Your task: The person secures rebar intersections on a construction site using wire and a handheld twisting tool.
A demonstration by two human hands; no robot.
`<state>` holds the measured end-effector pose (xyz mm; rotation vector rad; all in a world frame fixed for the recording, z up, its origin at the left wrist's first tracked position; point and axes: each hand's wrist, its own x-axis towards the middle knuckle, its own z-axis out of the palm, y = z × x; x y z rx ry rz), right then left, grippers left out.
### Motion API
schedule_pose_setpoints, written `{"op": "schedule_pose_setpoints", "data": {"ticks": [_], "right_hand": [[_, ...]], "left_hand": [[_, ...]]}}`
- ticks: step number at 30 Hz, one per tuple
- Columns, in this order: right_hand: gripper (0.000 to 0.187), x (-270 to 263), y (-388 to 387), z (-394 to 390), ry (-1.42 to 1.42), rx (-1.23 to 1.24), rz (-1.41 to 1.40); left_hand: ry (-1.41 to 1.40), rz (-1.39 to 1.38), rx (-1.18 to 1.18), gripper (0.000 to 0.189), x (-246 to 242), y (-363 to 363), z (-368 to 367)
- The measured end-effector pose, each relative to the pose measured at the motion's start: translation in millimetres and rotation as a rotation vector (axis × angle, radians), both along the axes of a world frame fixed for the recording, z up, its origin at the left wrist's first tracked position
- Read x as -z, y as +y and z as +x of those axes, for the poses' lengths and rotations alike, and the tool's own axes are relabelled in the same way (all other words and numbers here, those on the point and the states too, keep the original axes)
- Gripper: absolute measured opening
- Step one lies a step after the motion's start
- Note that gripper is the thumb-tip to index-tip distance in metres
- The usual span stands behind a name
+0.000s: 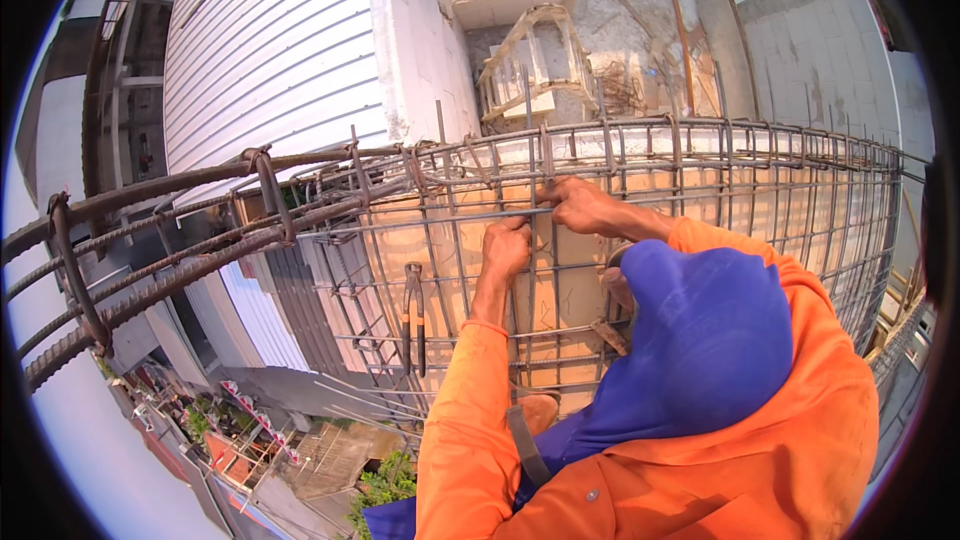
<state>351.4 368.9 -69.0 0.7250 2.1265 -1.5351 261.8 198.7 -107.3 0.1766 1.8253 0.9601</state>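
Note:
My left hand [507,246] is curled at a crossing of steel reinforcing bars, its fingers closed against the thin upright bar [532,277]. Just above and to the right, my right hand [581,205] reaches to the same crossing, index finger extended along the bars. Whether a tie wire lies between its fingertips is too small to tell. Both hands are at the rebar mesh [491,268], over tan formwork boards [574,300]. End-cutting pincers [413,319] with black and orange handles hang on the mesh left of my left hand.
A rebar beam cage [262,187] with stirrups runs along the mesh top and out to the left. My bent knee in blue trousers [712,337] is close by on the right. Beyond are a corrugated metal roof [270,37], a stool-like frame [536,60], and rooftops far below.

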Motion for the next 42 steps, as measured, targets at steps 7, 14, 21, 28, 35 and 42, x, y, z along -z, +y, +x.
{"op": "schedule_pose_setpoints", "data": {"ticks": [7,14,21,28,35,42], "right_hand": [[0.044,-2.5,-4.2,5.7,0.137,0.013,0.092],[0.035,2.8,-22.3,16.7,0.16,0.311,0.305],[0.032,7.8,-25.1,0.2,0.001,0.271,0.326],[0.021,0.0,-42.6,-0.7,0.092,0.35,0.333],[0.011,9.4,-48.2,4.3,0.333,0.337,0.543],[0.009,14.8,-45.4,3.3,0.391,0.398,0.493]], "left_hand": [[-0.262,0.03,-0.059,0.022,-8.8,6.5,-7.8],[-0.192,0.078,-0.17,0.024,-16.1,12.4,1.9],[-0.156,0.115,-0.232,0.017,-17.3,12.8,7.8],[0.203,-0.125,0.027,0.015,-10.2,11.2,3.2],[0.388,-0.176,0.207,0.014,-4.3,9.1,-6.1],[-0.246,-0.043,-0.752,0.008,-16.2,30.2,5.4]]}}
